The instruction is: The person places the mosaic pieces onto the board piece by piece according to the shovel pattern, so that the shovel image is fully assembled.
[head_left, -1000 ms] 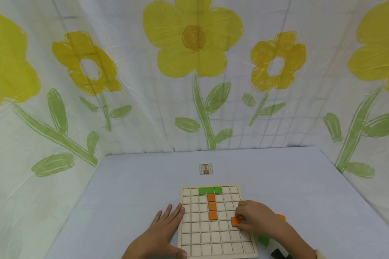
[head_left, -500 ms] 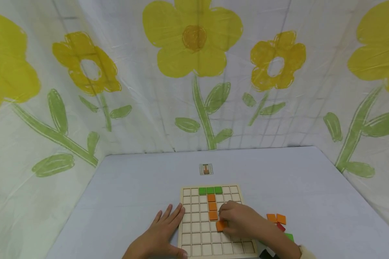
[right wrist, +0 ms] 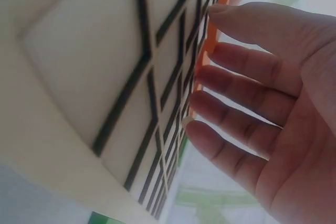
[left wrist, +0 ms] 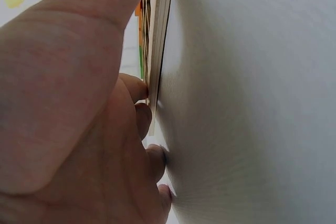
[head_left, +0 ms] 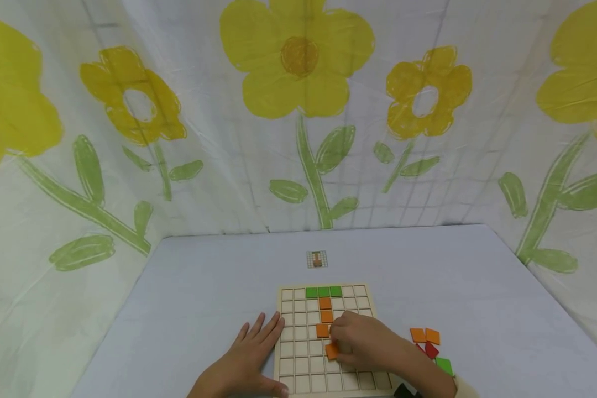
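Note:
A wooden grid board (head_left: 302, 382) lies on the table, with several green tiles (head_left: 324, 292) in its far row. Below them come two orange tiles (head_left: 325, 310) in one column and another orange tile (head_left: 322, 330) sitting slightly off to the left. My right hand (head_left: 365, 341) pinches one more orange tile (head_left: 331, 351) over the board; in the right wrist view, thumb and index finger meet its edges (right wrist: 212, 31). Fingers spread, my left hand (head_left: 244, 356) rests along the board's left edge, its fingertips touching the board side (left wrist: 156, 51) and table.
Loose orange tiles (head_left: 425, 335), red tiles (head_left: 431, 350) and a green tile (head_left: 444, 365) lie right of the board beside my right forearm. A small picture card (head_left: 317, 259) lies beyond the board. A flowered cloth (head_left: 219, 199) hangs behind the table.
My right hand has carried the orange tile leftward across the board, towards the orange column. The nearest tile of that column has shifted left. My left hand has stayed in place.

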The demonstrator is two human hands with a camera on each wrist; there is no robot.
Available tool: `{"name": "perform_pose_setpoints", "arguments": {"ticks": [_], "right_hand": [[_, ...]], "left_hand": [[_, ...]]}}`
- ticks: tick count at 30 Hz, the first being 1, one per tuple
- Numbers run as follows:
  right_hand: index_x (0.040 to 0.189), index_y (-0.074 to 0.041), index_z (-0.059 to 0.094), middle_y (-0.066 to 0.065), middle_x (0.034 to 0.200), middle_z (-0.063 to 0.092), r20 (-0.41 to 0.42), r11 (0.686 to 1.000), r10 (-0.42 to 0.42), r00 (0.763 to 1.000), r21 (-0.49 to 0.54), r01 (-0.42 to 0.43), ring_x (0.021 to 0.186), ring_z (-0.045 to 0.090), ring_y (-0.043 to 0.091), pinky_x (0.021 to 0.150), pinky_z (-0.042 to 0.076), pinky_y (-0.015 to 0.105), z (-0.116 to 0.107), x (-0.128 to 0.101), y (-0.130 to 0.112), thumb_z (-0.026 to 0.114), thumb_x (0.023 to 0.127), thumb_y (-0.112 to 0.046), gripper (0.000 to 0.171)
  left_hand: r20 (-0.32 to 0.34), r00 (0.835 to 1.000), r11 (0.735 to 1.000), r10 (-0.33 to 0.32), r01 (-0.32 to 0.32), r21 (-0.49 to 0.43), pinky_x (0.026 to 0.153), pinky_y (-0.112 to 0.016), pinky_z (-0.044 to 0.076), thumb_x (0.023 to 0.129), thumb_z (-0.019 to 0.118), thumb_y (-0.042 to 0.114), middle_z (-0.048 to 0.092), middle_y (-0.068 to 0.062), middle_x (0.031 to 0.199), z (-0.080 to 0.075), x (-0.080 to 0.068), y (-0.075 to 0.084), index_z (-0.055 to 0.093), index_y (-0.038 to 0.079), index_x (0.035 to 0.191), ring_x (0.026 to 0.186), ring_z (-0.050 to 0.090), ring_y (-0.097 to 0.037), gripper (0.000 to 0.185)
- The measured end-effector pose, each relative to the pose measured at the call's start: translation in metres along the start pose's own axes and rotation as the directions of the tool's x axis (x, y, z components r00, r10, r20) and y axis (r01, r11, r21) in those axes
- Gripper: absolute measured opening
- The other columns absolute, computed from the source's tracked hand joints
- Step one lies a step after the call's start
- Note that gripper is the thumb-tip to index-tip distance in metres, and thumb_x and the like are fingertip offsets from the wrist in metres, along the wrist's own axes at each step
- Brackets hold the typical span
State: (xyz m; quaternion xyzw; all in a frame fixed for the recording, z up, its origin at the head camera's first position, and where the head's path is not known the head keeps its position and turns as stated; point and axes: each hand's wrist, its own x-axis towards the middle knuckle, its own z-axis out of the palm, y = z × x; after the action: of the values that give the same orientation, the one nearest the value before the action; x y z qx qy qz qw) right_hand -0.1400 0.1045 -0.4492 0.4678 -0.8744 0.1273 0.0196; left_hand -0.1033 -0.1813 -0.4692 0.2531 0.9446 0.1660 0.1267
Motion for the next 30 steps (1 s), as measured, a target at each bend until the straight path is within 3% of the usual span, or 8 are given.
{"name": "perform_pose_setpoints", "arguments": {"ticks": [9, 14, 30], "right_hand": [[0.082, -0.021, 0.063, -0.006, 0.116, 0.057, -0.027, 0.994, -0.089, 0.996, 0.059, 0.090, 0.103, 0.049, 0.008, 0.082, 0.044, 0.023, 0.003, 0.009, -0.003, 0.069, 0.076, -0.026, 0.010], [0.075, -0.021, 0.059, -0.007, 0.113, 0.058, -0.015, 0.990, -0.128, 0.992, 0.061, 0.129, 0.099, 0.050, 0.007, 0.081, 0.044, 0.021, 0.003, 0.015, -0.009, 0.067, 0.074, -0.021, 0.008], [0.084, -0.019, 0.067, -0.009, 0.106, 0.060, -0.019, 0.997, -0.066, 0.998, 0.038, 0.067, 0.095, 0.050, 0.006, 0.079, 0.045, 0.022, 0.001, 0.009, -0.010, 0.071, 0.075, -0.025, 0.012]], "left_hand": [[0.001, 1.000, 1.000, -0.015, 0.015, 0.002, 0.102, -0.059, 0.006, 0.055, 0.052, 0.081, 0.005, 0.001, 0.151, 0.001, 0.001, 0.002, 0.009, 0.017, 0.146, 0.135, 0.001, -0.032, 0.120], [0.013, 1.000, 1.000, -0.007, 0.007, -0.014, 0.101, -0.059, 0.006, 0.056, 0.052, 0.080, 0.005, -0.001, 0.151, -0.003, 0.000, 0.002, 0.008, 0.016, 0.146, 0.135, 0.001, -0.033, 0.119], [-0.009, 1.000, 1.000, -0.007, 0.007, -0.004, 0.100, -0.061, 0.006, 0.055, 0.053, 0.081, 0.006, 0.001, 0.151, 0.000, 0.001, 0.001, 0.010, 0.017, 0.146, 0.135, 0.002, -0.034, 0.120]]}}
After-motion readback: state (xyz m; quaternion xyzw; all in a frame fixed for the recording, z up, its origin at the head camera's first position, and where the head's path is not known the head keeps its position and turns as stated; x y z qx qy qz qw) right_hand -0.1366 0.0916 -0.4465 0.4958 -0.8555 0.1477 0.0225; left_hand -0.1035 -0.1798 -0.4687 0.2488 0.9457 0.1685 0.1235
